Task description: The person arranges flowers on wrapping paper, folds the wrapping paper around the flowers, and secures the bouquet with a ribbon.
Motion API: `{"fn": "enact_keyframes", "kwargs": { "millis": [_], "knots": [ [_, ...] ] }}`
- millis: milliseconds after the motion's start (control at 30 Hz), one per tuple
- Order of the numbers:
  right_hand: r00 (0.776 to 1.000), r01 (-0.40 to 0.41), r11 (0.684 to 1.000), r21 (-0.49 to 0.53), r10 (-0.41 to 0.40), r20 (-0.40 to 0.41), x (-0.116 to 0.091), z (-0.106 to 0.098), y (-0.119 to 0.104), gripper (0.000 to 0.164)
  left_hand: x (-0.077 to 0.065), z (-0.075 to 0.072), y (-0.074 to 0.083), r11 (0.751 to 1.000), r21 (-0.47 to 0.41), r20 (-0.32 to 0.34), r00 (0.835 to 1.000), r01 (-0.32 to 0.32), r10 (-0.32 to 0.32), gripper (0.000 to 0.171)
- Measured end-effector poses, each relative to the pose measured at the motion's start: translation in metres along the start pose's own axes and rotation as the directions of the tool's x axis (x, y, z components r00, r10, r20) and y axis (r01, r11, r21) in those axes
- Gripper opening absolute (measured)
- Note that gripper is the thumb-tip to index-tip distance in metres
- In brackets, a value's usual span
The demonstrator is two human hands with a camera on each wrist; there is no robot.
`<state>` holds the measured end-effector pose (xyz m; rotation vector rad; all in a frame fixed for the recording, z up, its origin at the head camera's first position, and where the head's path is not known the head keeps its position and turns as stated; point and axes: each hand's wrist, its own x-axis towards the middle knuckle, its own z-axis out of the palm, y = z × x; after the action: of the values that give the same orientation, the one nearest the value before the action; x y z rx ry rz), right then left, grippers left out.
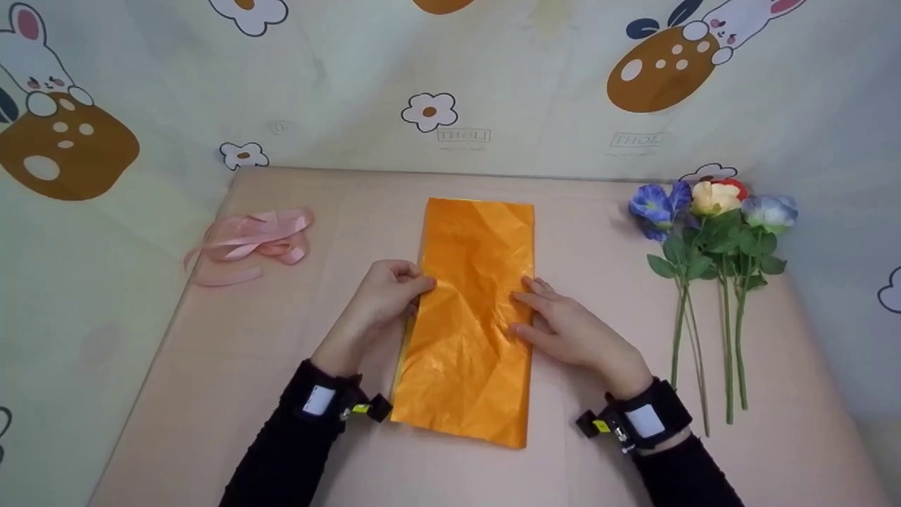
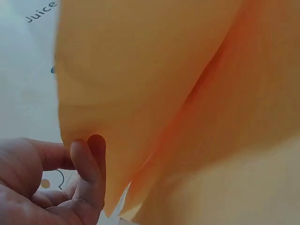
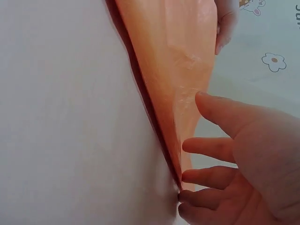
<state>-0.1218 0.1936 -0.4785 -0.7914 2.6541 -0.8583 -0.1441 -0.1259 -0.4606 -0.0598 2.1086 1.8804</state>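
Note:
An orange sheet of wrapping paper (image 1: 468, 338), folded into a tall strip with creases across its middle, lies upright in front of me in the head view. My left hand (image 1: 389, 292) pinches its left edge between thumb and curled fingers. The left wrist view shows that hand (image 2: 84, 178) at the paper (image 2: 140, 70), whose layer is lifted with a gap beneath. On the opposite side, my right hand (image 1: 574, 324) has its fingers spread and nearly straight, with the fingertips touching the right edge. In the right wrist view its fingertips (image 3: 190, 176) meet the folded edge of the paper (image 3: 159, 42).
Left of the paper lies a loose bundle of pink ribbon (image 1: 260, 236). To the right are artificial flowers: a blue one (image 1: 654, 208), a cream one (image 1: 714, 198) and a pale blue one (image 1: 771, 211), with a red bloom partly hidden. Patterned cloth (image 1: 352, 91) rises behind the table (image 1: 352, 204).

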Motion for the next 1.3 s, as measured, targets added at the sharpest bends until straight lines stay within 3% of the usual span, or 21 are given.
{"fn": "enact_keyframes", "kwargs": {
  "millis": [133, 233, 333, 467, 567, 733, 800, 900, 1000, 1100, 1167, 1233, 1300],
  "knots": [
    [0.989, 0.012, 0.997, 0.075, -0.001, -0.145, 0.0, -0.003, -0.009, 0.054, -0.008, 0.008, 0.012, 0.993, -0.104, -0.016, 0.998, -0.056, 0.055, 0.012],
    [0.975, 0.021, 0.98, 0.198, 0.024, -0.223, 0.0, -0.004, -0.019, 0.053, -0.016, 0.018, 0.02, 0.984, -0.156, -0.027, 0.996, -0.088, 0.084, 0.011],
    [0.973, 0.035, 0.947, 0.319, 0.04, -0.227, 0.0, -0.002, -0.031, 0.059, -0.023, 0.03, 0.026, 0.977, -0.186, -0.004, 0.995, -0.104, 0.105, 0.014],
    [0.979, 0.034, 0.912, 0.41, 0.053, -0.198, 0.001, 0.002, -0.045, 0.065, -0.03, 0.048, 0.027, 0.968, -0.197, 0.082, 0.982, -0.153, 0.172, 0.022],
    [0.974, 0.013, 0.894, 0.448, 0.091, -0.21, 0.001, 0.005, -0.054, 0.064, -0.034, 0.06, 0.027, 0.957, -0.178, 0.156, 0.954, -0.229, 0.257, 0.027],
    [0.954, 0.004, 0.844, 0.537, 0.158, -0.256, -0.004, 0.003, -0.067, 0.058, -0.039, 0.074, 0.022, 0.917, -0.081, 0.259, 0.88, -0.391, 0.398, 0.033],
    [0.954, 0.012, 0.821, 0.571, 0.162, -0.252, -0.007, 0.001, -0.071, 0.057, -0.04, 0.078, 0.02, 0.882, -0.018, 0.295, 0.84, -0.471, 0.455, 0.039],
    [0.966, 0.01, 0.775, 0.632, 0.156, -0.207, -0.011, -0.005, -0.074, 0.056, -0.041, 0.082, 0.018, 0.808, 0.088, 0.337, 0.78, -0.583, 0.527, 0.047],
    [0.976, -0.022, 0.688, 0.725, 0.173, -0.134, -0.014, -0.012, -0.074, 0.059, -0.041, 0.085, 0.016, 0.737, 0.184, 0.365, 0.741, -0.65, 0.563, 0.052],
    [0.973, -0.074, 0.622, 0.779, 0.217, -0.081, -0.016, -0.022, -0.07, 0.065, -0.041, 0.086, 0.013, 0.678, 0.258, 0.395, 0.716, -0.688, 0.576, 0.053],
    [0.964, -0.101, 0.588, 0.802, 0.258, -0.068, -0.018, -0.029, -0.066, 0.065, -0.04, 0.086, 0.011, 0.658, 0.287, 0.413, 0.71, -0.696, 0.571, 0.054],
    [0.953, -0.111, 0.595, 0.796, 0.29, -0.084, -0.019, -0.035, -0.061, 0.059, -0.039, 0.086, 0.009, 0.656, 0.303, 0.424, 0.714, -0.692, 0.557, 0.055],
    [0.946, -0.112, 0.616, 0.78, 0.307, -0.107, -0.022, -0.04, -0.056, 0.051, -0.039, 0.085, 0.007, 0.671, 0.31, 0.426, 0.73, -0.673, 0.535, 0.057]
  ]
}}
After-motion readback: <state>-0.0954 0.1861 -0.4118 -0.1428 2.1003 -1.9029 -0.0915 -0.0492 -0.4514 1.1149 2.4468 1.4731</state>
